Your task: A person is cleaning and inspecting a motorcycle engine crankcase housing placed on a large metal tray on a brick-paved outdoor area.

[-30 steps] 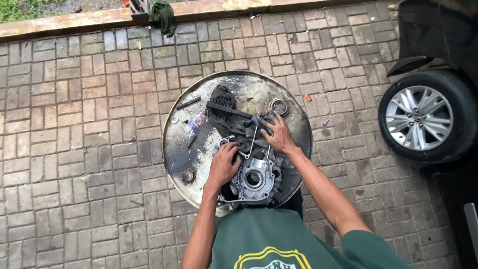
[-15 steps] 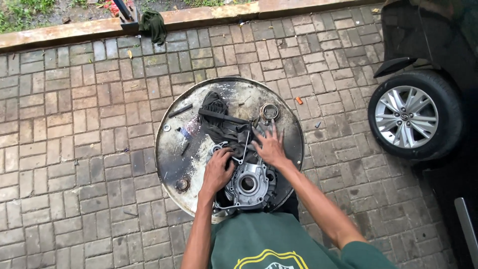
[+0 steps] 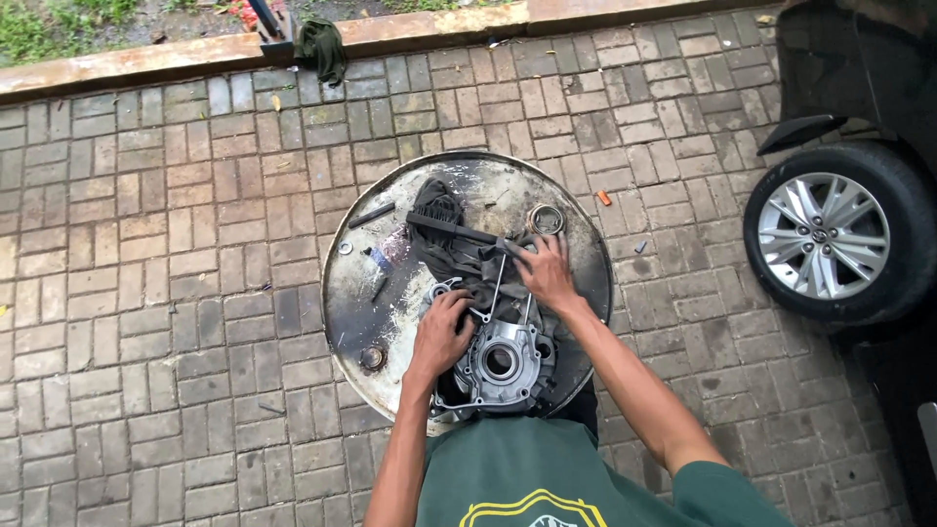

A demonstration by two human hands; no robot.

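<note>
A grey metal engine casing (image 3: 500,363) lies on the top of a round steel drum (image 3: 381,293), close to me. My left hand (image 3: 441,334) rests on the casing's left upper edge, fingers curled over it. My right hand (image 3: 545,273) presses on a dark greasy rag (image 3: 444,239) just beyond the casing, fingers spread. A long black tool handle (image 3: 451,227) lies across the rag. A round bearing ring (image 3: 546,220) sits at the drum's far right, just past my right hand.
The drum stands on brick paving (image 3: 176,293). A car wheel (image 3: 839,234) and dark bodywork are at the right. A black rod (image 3: 372,215) and small parts lie on the drum's left side. A green cloth (image 3: 320,44) hangs on the far kerb.
The view has shifted slightly. My right hand has stayed on the rag near the bearing ring, and my left hand remains on the casing's edge.
</note>
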